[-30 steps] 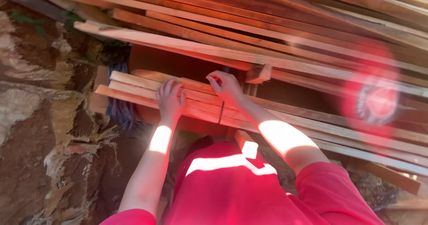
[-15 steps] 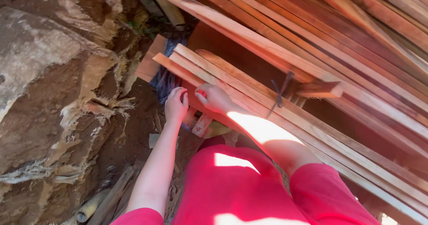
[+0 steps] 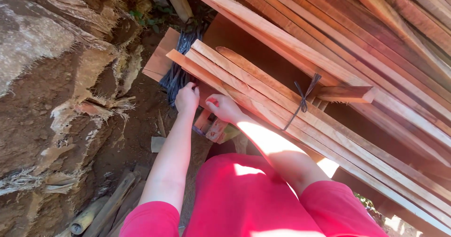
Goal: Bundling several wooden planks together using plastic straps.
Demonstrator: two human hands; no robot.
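Dirt bank, stacked planks (image 3: 357, 44) | left hand (image 3: 187, 99) and right hand (image 3: 225, 108) grip tied slat bundle (image 3: 263, 101) underneath

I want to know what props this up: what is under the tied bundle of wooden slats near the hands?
Under the bundle of slats, short reddish wood blocks show beside the right hand; the left hand reaches its underside. Further support is hidden by the slats.

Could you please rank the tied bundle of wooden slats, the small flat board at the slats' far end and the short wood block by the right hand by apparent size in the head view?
1. Bundle of wooden slats
2. Flat board
3. Wood block
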